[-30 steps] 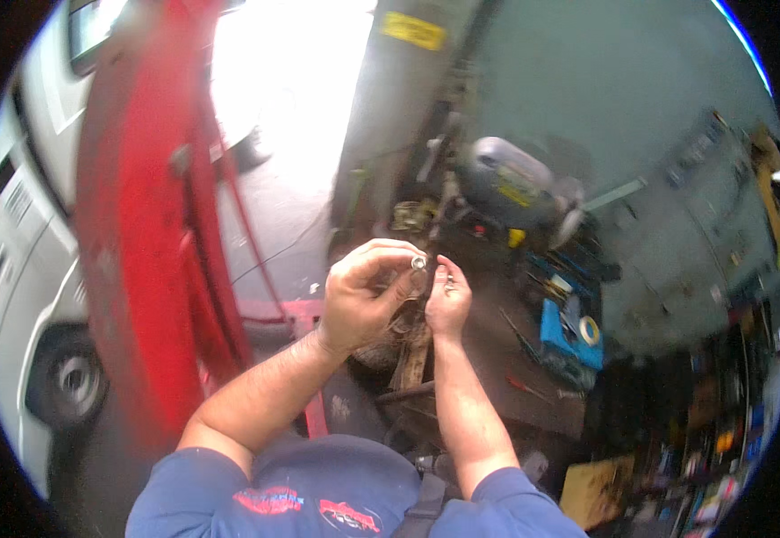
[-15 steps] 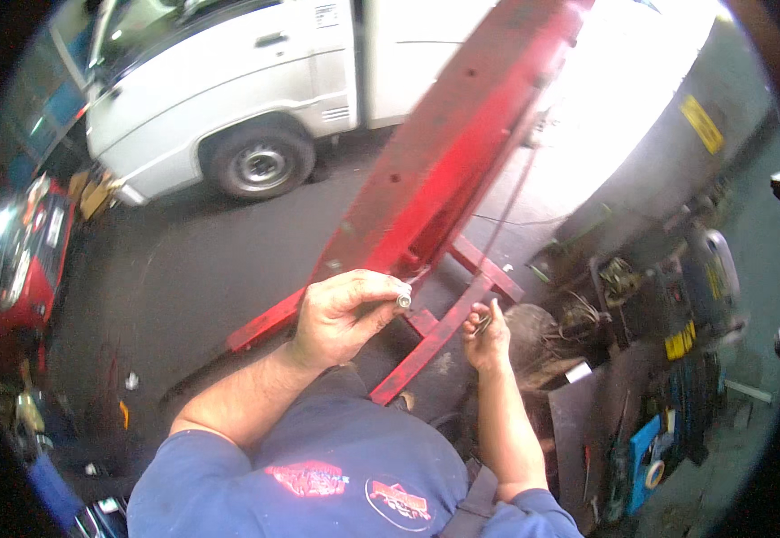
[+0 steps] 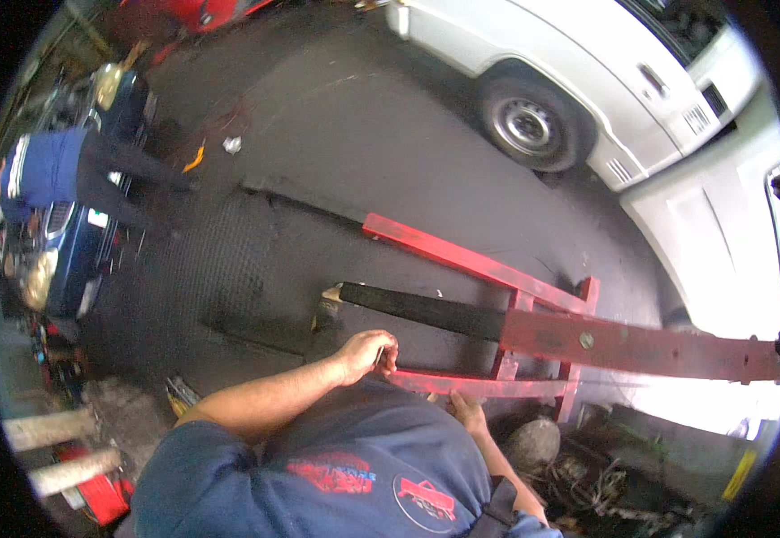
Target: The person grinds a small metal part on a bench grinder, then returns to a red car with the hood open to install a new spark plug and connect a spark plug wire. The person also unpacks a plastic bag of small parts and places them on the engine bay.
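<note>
1. Navy cotton shirt, soft and creased with round printed patches, is filling the near foreground; the person is standing over a red steel hoist frame.
2. Left hand is curling closed over the near rail of the frame, fingers folded around something small that is mostly hidden; what it is cannot be told.
3. Right hand is lying just beneath the same rail, mostly hidden, so its opening cannot be told.
4. Judging from this, a firm grip with both hands close together is keeping the small part from slipping; working directly above the rail is giving support.
5. Black bar, matte and straight, is extending from the chipped red beam, flat and bolted.
6. Dark floor, rough and stained, is carrying a white van with a rubber tyre and glossy panels.
7. Another person in blue is bending over at far left.
</note>
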`<action>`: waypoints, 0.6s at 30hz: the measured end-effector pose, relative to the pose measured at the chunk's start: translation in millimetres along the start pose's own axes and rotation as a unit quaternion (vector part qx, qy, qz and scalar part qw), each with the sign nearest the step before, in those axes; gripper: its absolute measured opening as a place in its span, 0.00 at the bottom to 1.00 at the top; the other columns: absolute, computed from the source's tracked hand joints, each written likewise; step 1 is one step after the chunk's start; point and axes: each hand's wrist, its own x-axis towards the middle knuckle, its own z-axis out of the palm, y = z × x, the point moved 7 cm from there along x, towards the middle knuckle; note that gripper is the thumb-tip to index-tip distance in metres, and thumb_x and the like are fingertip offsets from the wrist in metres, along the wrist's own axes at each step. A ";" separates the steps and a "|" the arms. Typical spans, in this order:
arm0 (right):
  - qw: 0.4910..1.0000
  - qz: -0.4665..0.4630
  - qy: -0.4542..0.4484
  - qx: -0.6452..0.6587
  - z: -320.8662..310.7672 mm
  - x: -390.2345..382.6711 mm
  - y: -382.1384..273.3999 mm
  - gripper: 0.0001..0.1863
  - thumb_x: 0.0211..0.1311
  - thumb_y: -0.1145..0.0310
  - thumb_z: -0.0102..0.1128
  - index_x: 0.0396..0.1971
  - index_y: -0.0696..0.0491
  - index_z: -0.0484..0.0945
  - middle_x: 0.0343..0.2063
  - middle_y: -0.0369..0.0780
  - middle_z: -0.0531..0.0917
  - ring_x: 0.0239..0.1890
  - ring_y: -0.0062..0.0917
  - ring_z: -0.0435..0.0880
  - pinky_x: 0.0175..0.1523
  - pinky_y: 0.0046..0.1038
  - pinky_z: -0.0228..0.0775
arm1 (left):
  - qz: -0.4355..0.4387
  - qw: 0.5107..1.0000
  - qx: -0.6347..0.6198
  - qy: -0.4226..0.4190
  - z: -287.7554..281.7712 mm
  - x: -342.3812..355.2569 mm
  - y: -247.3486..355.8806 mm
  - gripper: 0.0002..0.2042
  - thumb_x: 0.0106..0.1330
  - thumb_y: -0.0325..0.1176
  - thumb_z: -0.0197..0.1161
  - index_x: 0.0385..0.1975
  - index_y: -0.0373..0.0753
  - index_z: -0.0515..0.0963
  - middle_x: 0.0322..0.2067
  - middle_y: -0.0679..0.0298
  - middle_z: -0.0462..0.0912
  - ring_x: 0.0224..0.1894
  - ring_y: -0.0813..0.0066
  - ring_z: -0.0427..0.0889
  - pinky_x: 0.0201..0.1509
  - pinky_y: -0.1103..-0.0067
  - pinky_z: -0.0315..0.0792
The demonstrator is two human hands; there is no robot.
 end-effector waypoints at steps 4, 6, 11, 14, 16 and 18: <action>0.966 0.092 -0.014 -0.242 102.9 84.6 -67.3 0.20 0.69 0.51 0.56 0.39 0.57 0.77 0.25 0.38 0.80 0.28 0.20 0.78 0.31 0.26 0.70 | 0.060 0.991 -0.110 0.035 -93.8 17.3 43.8 0.17 0.75 0.46 0.48 0.34 0.39 0.75 0.29 0.62 0.81 0.32 0.69 0.81 0.37 0.73 0.76; 0.948 0.064 -0.029 -0.310 187.0 133.5 -110.0 0.22 0.69 0.51 0.55 0.43 0.58 0.76 0.26 0.39 0.80 0.29 0.22 0.80 0.31 0.27 0.72 | 0.101 0.992 -0.066 0.041 -131.7 28.7 76.9 0.20 0.74 0.51 0.49 0.33 0.40 0.78 0.29 0.64 0.82 0.32 0.73 0.81 0.37 0.74 0.76; 0.847 -0.173 -0.117 -0.488 418.9 196.0 -207.3 0.28 0.64 0.52 0.59 0.53 0.61 0.73 0.40 0.53 0.84 0.42 0.45 0.84 0.49 0.38 0.75 | 0.359 0.807 0.431 0.184 -213.2 -6.4 202.4 0.21 0.71 0.48 0.51 0.50 0.36 0.74 0.36 0.58 0.82 0.37 0.66 0.81 0.42 0.70 0.76; 0.790 -0.269 -0.139 -0.533 522.0 206.9 -239.0 0.27 0.62 0.61 0.59 0.56 0.63 0.71 0.48 0.57 0.79 0.51 0.49 0.79 0.58 0.41 0.71 | 0.336 0.920 0.111 0.167 -285.9 -43.1 265.5 0.20 0.66 0.38 0.56 0.56 0.38 0.72 0.42 0.55 0.83 0.45 0.52 0.81 0.48 0.64 0.75; 0.750 -0.365 -0.170 -0.524 572.2 212.3 -261.5 0.23 0.65 0.60 0.55 0.54 0.60 0.72 0.47 0.54 0.80 0.51 0.46 0.81 0.54 0.41 0.73 | 0.092 0.929 -0.329 0.142 -309.4 -45.5 269.8 0.16 0.67 0.40 0.55 0.50 0.40 0.75 0.43 0.60 0.83 0.46 0.55 0.81 0.49 0.64 0.74; 0.697 -0.359 -0.214 -0.582 606.5 232.5 -276.3 0.20 0.65 0.60 0.55 0.49 0.60 0.74 0.43 0.54 0.81 0.47 0.46 0.82 0.51 0.41 0.75 | 0.094 0.918 -0.370 0.105 -312.5 -63.1 308.4 0.13 0.68 0.43 0.52 0.43 0.44 0.77 0.41 0.65 0.83 0.45 0.61 0.81 0.47 0.62 0.75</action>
